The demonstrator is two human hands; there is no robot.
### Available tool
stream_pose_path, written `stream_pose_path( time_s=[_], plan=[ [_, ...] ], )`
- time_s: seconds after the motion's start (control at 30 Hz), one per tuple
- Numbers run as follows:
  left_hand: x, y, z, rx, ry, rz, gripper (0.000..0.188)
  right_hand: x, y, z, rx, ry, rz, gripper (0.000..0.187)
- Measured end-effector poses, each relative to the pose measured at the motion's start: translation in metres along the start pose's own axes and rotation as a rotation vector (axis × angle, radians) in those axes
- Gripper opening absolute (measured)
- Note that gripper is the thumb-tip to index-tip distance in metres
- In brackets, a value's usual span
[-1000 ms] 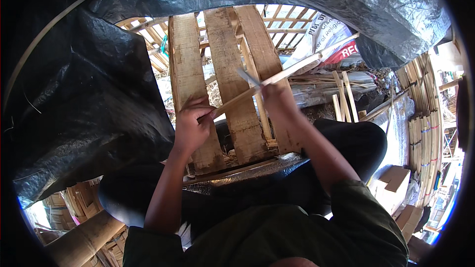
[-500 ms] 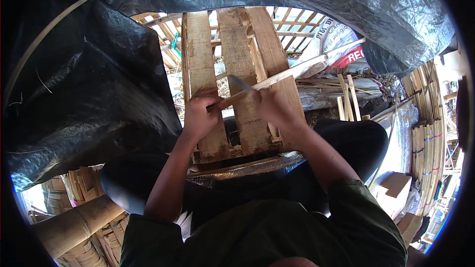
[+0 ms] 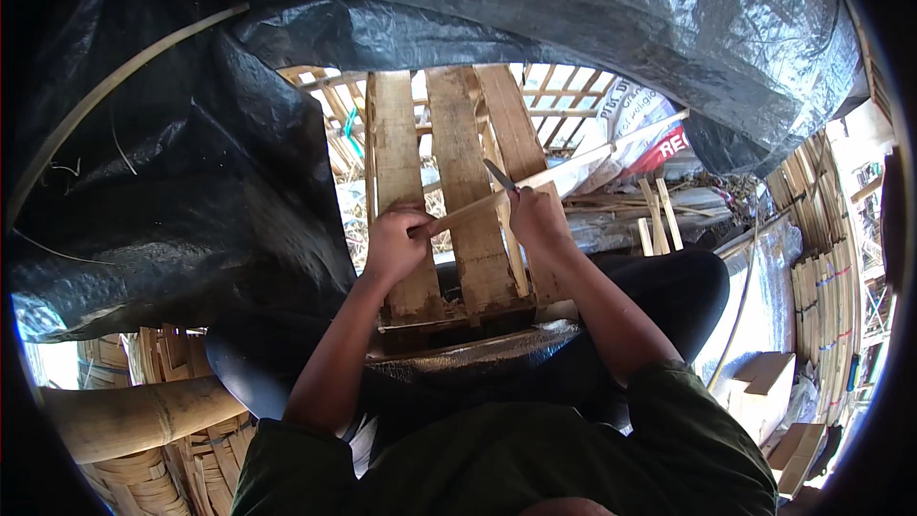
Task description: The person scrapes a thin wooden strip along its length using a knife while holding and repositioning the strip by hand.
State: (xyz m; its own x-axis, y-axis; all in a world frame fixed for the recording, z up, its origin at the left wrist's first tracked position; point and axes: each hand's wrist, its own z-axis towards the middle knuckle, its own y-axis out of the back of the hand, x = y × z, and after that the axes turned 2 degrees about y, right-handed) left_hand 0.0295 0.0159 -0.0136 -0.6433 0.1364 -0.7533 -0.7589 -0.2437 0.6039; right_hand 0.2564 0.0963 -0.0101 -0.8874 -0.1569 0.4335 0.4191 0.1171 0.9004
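Pale strip [image 3: 556,173], gripped by the left hand [image 3: 395,241], slants past the right hand [image 3: 537,222] holding a knife [image 3: 497,174].

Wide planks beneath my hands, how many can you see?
3: the left plank, partly behind your left hand; the middle plank, crossed by the thin strip; and the right plank, partly behind your right hand. Others may be hidden.

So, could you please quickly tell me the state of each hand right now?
Left hand: closed on the near end of the pale strip.
Right hand: closed, holding the knife.
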Motion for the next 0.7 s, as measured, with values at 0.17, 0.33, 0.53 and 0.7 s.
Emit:
stream_pose_path(
  time_s=[0.17, 0.33, 0.53, 0.7],
  plan=[
    [0.0, 0.003, 0.001, 0.061, -0.019, 0.001, 0.013, -0.007, -0.005, 0.005, -0.05, 0.05, 0.003, 0.041],
    [-0.01, 0.019, 0.006, 0.168, -0.069, -0.027, 0.022, -0.009, -0.005, 0.008, -0.062, 0.063, 0.031, 0.04],
    [-0.018, 0.042, 0.013, 0.254, -0.03, 0.257, 0.018, 0.009, 0.018, 0.009, 0.133, -0.008, 0.005, 0.039],
    [-0.03, 0.035, 0.019, 0.285, 0.064, 0.375, 0.015, 0.031, 0.063, 0.011, 0.133, 0.013, -0.01, 0.04]
  ],
)
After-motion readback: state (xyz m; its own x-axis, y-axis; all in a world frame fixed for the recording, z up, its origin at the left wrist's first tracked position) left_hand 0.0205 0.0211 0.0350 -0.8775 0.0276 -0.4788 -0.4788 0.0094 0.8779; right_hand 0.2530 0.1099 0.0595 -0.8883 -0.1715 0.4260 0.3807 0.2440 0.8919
